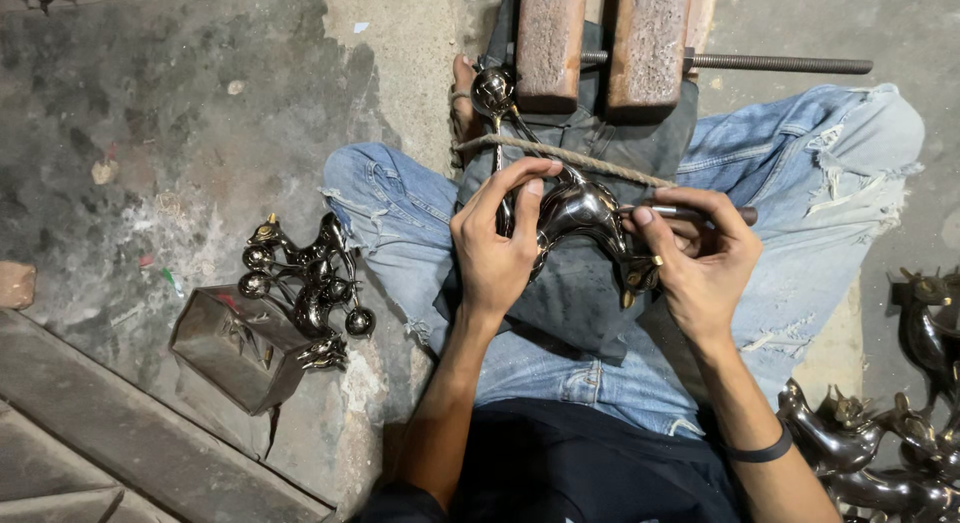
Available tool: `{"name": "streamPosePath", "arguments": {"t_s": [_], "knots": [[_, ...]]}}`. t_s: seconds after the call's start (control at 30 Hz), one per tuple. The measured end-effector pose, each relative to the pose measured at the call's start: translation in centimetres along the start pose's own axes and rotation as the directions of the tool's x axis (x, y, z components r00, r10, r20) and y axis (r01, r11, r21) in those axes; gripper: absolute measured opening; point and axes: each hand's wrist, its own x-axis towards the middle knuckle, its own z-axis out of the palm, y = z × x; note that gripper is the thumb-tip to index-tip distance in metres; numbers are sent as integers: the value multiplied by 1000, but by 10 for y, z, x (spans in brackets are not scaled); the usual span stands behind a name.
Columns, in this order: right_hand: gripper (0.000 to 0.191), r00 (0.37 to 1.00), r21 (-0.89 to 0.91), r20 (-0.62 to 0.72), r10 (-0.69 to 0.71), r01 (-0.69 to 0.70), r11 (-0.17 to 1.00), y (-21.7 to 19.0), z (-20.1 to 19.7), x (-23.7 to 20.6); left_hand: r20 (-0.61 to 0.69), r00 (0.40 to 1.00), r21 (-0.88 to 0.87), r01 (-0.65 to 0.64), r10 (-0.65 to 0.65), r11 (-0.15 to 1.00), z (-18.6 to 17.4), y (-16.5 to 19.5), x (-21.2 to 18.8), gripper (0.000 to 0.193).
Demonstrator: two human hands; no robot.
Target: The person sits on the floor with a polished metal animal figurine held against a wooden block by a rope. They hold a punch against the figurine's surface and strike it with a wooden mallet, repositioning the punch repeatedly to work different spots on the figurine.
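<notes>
Gripping a shiny dark metal animal figurine on the lap cloth: left hand closed around its body, right hand closed on a thin metal tool against it. Polished, curved, brass-tipped, with a rope across it.

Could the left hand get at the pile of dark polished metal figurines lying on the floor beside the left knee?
Probably yes: left hand is busy, but bare floor separates it from the pile.
</notes>
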Motion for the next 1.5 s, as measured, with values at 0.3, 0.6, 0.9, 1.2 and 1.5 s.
{"name": "streamPosePath", "arguments": {"t_s": [0.3,0.6,0.9,1.2,1.5], "knots": [[10,983,-208,119,-138,160,965,3,-15,4,-7,1000,0,-12,12,1000,2,0,0,16],[12,932,-164,327,-153,216,963,-9,-25,20,-2,1000,6,-18,18,1000,1,1,1,16],[13,940,-246,299,-166,244,938,-12,-26,19,1,1000,26,-25,25,999,1,0,-1,17],[13,951,-232,296,-88,161,959,-23,-23,24,-20,1000,2,-11,11,1000,2,2,0,16],[16,884,-385,458,-92,291,876,-30,-35,33,-17,1000,2,-5,5,1000,2,-1,0,15]]}}
